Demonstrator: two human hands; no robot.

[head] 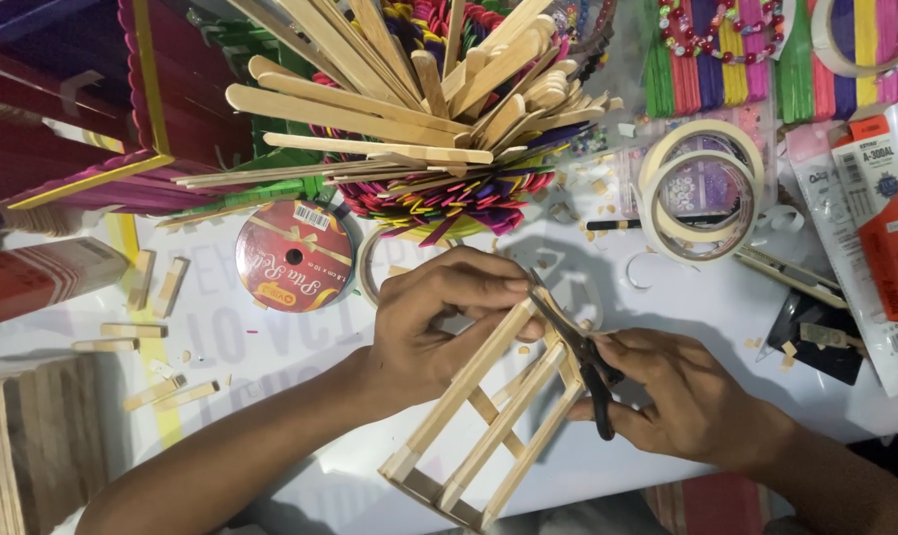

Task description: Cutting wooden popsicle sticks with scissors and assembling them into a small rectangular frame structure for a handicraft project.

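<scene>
Centre frame, left hand (439, 317) fingers pinch the stick frame (489, 416) steady while right hand (667, 396) fingers wrap the black cutters (578, 347) biting its top — best held still, squeezed squarely.

Both forearms come in from below. The left hand (439, 322) is curled with fingers pinching, and the right hand (682, 396) is closed in a grip.
</scene>
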